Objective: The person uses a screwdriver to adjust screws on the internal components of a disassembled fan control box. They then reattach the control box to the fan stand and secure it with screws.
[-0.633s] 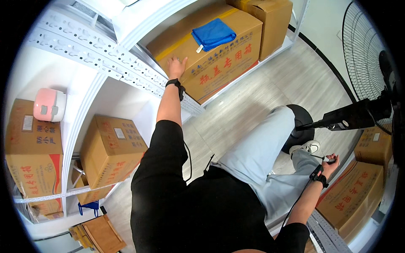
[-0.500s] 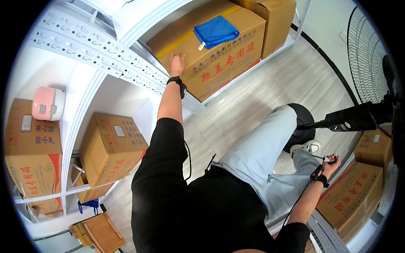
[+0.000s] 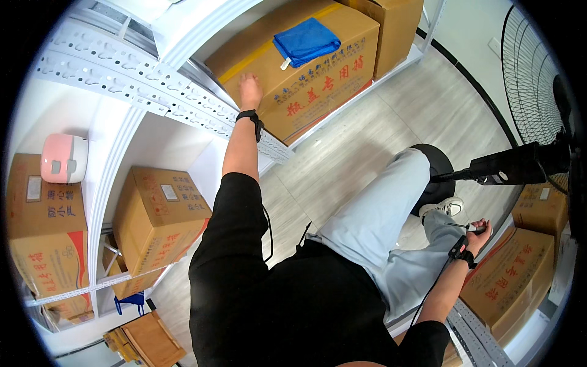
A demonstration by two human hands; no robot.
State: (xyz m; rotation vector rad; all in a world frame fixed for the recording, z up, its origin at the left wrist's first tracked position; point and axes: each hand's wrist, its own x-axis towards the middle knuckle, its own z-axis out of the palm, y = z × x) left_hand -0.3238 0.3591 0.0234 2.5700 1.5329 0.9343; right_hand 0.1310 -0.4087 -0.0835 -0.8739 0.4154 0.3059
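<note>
Left hand (image 3: pixel 249 90), fingers flat, pressed on the big cardboard box (image 3: pixel 299 67) on the shelf (image 3: pixel 183 101), upper centre of frame; blue cloth (image 3: pixel 306 41) just right of it. Right hand (image 3: pixel 478 232), lower right, pinching a small tool (image 3: pixel 460 226), well apart

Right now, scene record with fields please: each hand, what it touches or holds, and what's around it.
left hand: flat on the top front edge of the large brown cardboard box on the low white metal shelf
on that box: folded blue cloth
right hand: closed around a small slim tool with a dark tip, kind unclear
beside right hand: brown cardboard box with red print
right of the person: black standing fan
left shelves: more brown cardboard boxes, pink-and-white small appliance
</note>
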